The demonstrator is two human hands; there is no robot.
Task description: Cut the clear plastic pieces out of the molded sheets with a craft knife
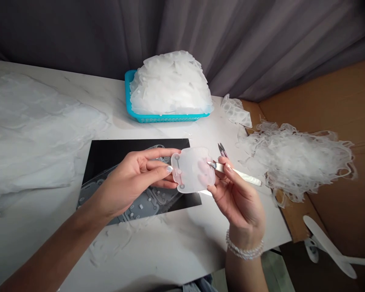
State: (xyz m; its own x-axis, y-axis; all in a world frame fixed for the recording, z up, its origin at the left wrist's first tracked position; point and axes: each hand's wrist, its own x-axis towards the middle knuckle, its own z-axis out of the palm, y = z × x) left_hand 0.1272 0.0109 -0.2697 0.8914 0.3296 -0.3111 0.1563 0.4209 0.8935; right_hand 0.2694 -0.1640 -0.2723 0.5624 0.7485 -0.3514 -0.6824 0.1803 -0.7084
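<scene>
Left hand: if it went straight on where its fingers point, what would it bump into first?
The cloudy plastic piece, which the left hand already holds. Just past it, probably the right hand or its white tool; depth is unclear.

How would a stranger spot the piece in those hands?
On the white table, a black mat lies in front of the blue basket. Over the mat's right edge is a frosted piece, its left side in the left hand, its right side at the right hand, which holds a white tool. Unlike the heap in the basket, it is single and held up.
</scene>
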